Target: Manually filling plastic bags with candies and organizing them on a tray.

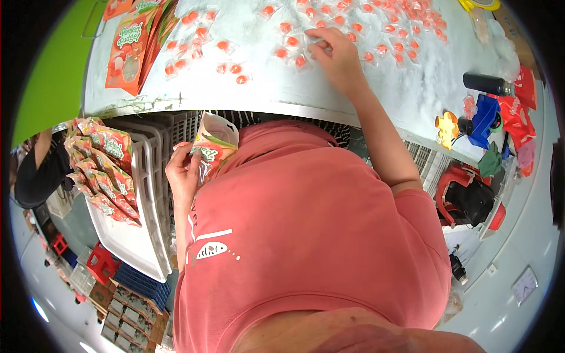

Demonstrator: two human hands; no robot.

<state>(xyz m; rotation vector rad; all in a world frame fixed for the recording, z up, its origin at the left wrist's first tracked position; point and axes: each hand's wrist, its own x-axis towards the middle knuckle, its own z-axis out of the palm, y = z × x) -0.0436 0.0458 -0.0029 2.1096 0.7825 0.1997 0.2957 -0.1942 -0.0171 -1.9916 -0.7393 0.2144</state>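
Observation:
My left hand grips a red printed pouch at the table's near edge, close to my body. The pouch stands upright with its mouth spread apart. Over the pale table my right hand reaches among small red candies in clear wrappers. Its thumb and forefinger are apart, beside one wrapped candy, and nothing shows between them. Another wrapped candy lies just below the fingertips. Many more are scattered to the right and in a looser group at the left.
A stack of flat red pouches lies at the table's far left. Filled pouches fill part of a white crate at my left. On the right are a dark bottle, a blue tape dispenser and yellow-handled scissors.

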